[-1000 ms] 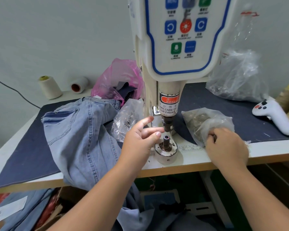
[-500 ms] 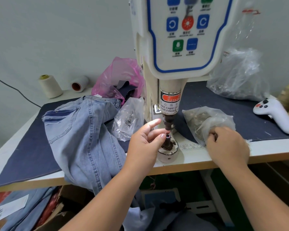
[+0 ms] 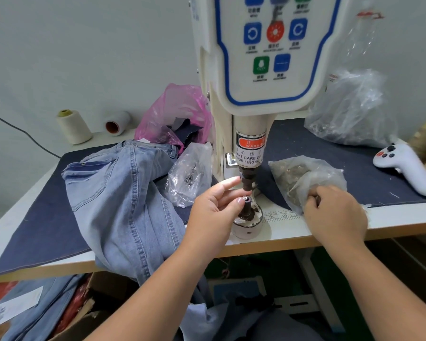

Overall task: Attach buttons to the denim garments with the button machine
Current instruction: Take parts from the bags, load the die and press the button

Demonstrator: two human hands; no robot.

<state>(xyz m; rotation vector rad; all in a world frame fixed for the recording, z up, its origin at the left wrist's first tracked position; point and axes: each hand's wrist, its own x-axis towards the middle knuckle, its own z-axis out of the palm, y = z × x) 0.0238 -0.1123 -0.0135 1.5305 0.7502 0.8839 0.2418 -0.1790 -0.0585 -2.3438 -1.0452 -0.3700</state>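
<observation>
I see the light-blue denim jeans heaped on the left of the table, just left of my left hand, which isn't touching them. That hand pinches a small metal button part onto the lower die post of the button machine. Further right, my right hand has its fingers curled into the clear bag of buttons.

White table: navy cloth, jeans, bags, thread cones.
</observation>
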